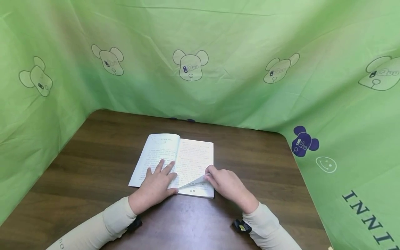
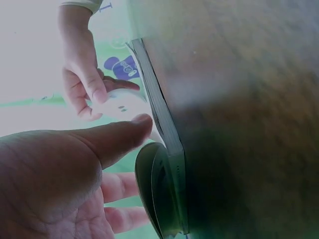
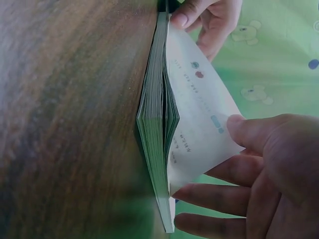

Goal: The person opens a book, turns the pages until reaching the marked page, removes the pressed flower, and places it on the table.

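Observation:
An open book with printed pages lies on the wooden table. My left hand rests with spread fingers across the left page and the fold, its thumb by the bottom edge. At the lower right, my right hand pinches the corner of a page between thumb and fingers. That page is lifted off the pages below in the right wrist view, its print and small coloured marks showing. In the left wrist view, the left thumb lies close to the bottom edge of the book.
The dark wooden table has rounded far corners. A green curtain printed with bear heads surrounds it at the back and both sides. A black wrist device sits under the right sleeve, another under the left.

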The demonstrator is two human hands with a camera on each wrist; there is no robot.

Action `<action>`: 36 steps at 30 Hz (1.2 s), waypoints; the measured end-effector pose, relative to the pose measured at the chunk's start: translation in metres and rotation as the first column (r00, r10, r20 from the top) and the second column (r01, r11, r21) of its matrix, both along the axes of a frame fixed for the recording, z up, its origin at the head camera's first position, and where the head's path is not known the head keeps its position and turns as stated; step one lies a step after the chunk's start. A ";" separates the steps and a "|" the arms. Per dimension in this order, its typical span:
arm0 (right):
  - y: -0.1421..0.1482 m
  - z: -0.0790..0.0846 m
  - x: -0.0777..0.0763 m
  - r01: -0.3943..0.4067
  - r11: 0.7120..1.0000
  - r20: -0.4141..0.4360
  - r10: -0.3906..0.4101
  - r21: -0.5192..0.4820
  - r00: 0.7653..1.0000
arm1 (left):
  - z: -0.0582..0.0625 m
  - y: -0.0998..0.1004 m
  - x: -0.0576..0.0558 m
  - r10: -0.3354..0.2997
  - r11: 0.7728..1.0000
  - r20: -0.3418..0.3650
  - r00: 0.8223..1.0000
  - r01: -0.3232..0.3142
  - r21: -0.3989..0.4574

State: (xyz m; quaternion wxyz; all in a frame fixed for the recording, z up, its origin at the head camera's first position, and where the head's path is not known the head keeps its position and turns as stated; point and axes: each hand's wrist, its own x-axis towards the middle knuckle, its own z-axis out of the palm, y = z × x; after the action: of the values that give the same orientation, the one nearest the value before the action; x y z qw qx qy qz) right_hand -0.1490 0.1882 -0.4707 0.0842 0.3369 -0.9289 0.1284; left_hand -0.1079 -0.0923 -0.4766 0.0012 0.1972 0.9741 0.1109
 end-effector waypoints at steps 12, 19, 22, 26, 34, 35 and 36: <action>0.001 0.001 -0.004 0.173 0.982 -0.019 -0.175 -0.082 0.984 | -0.002 0.003 0.000 0.054 0.998 -0.019 0.998 -0.054 0.021; 0.003 0.004 -0.002 0.166 0.986 0.140 -0.165 0.009 0.976 | -0.005 0.004 -0.003 0.096 0.993 -0.118 0.988 -0.086 0.086; 0.005 0.002 0.002 0.108 0.991 0.240 -0.125 0.082 0.963 | -0.006 0.004 -0.003 0.094 0.992 -0.173 0.980 -0.079 0.097; 0.006 0.000 0.005 -0.019 0.991 0.320 -0.025 0.133 0.947 | -0.005 0.003 -0.004 0.070 0.995 -0.229 0.971 -0.053 0.081; 0.007 -0.003 0.010 -0.160 0.975 0.362 0.096 0.152 0.927 | -0.005 -0.001 -0.004 -0.036 0.999 -0.293 0.955 0.034 -0.011; 0.007 -0.004 0.011 -0.165 0.974 0.361 0.101 0.153 0.927 | -0.005 -0.001 -0.004 -0.055 0.998 -0.291 0.955 0.049 -0.026; 0.007 -0.004 0.011 -0.170 0.974 0.362 0.105 0.153 0.926 | -0.004 -0.001 -0.003 -0.075 0.997 -0.287 0.955 0.065 -0.044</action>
State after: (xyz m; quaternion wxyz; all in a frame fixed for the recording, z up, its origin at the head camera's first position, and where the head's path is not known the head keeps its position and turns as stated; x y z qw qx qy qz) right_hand -0.1379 0.1956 -0.4747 -0.1233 0.3791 -0.9108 0.1070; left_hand -0.1113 -0.0937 -0.4806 -0.1337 0.2456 0.9580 0.0640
